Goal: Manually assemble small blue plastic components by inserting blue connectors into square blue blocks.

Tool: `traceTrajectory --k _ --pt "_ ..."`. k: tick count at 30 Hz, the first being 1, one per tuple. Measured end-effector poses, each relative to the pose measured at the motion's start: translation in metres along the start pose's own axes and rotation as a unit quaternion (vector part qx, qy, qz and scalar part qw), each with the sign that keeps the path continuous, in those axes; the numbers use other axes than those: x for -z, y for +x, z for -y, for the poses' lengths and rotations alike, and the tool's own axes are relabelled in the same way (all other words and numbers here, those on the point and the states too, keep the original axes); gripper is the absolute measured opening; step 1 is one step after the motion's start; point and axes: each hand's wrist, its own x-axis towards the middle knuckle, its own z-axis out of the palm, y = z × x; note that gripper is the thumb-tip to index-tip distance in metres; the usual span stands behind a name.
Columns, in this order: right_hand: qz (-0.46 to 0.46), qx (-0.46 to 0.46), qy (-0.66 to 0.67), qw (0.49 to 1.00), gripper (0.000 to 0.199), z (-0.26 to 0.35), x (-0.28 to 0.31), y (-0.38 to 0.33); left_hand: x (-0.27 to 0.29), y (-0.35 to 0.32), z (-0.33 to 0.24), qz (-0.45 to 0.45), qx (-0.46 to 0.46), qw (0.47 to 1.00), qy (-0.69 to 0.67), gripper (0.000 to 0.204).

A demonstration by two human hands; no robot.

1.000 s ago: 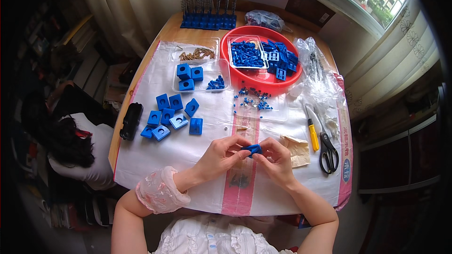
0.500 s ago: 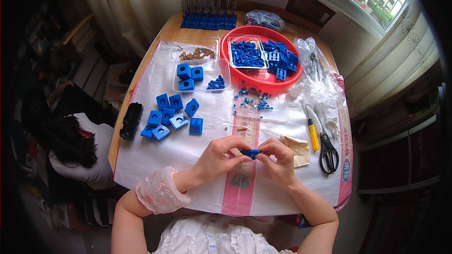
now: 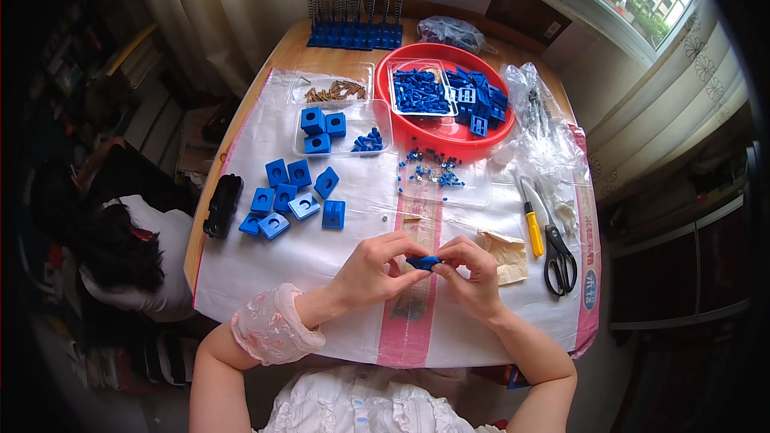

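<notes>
Both hands are together at lower centre of the frame, over the white sheet (image 3: 353, 329) that covers the desk (image 3: 282, 52). Between their fingertips is a small blue plastic piece (image 3: 423, 262), raised in front of the wearer's torso. Left hand (image 3: 370, 269): forefinger and thumb nearly closed about the piece's left end, forefinger above, thumb below. Right hand (image 3: 472, 266): forefinger and thumb pinched together on its right end, other fingers curled. The piece's shape is partly covered by the fingers; exact form cannot be told.

Surroundings: one brass-coloured pin (image 3: 412, 219) lies just beyond the piece, toward frame centre. Loose blue blocks (image 3: 305, 207), several showing round holes, lie left of centre, well apart from the hands. A beige paper scrap (image 3: 507, 258) is just beside the right hand, on its right. Further right: a yellow-handled tool (image 3: 533, 232) and black-handled scissors (image 3: 560, 263). Upper centre: small scattered parts (image 3: 437, 174), then a red basin (image 3: 437, 130) holding more blue parts.
</notes>
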Motion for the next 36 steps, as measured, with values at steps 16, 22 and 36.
traceTrajectory --k 16,22,36 --pt "0.021 -0.046 0.054 0.997 0.018 -0.006 -0.003 -0.002 -0.004 -0.002 0.013 -0.024 0.04 0.993 -0.105 0.027" --pt "0.013 -0.088 0.093 0.992 0.018 -0.007 -0.008 -0.003 -0.001 -0.001 0.014 -0.043 0.014 0.998 -0.032 0.025" --pt "0.012 -0.071 0.073 0.995 0.018 -0.006 -0.008 -0.004 -0.006 -0.001 0.018 -0.049 0.064 0.984 -0.158 0.029"
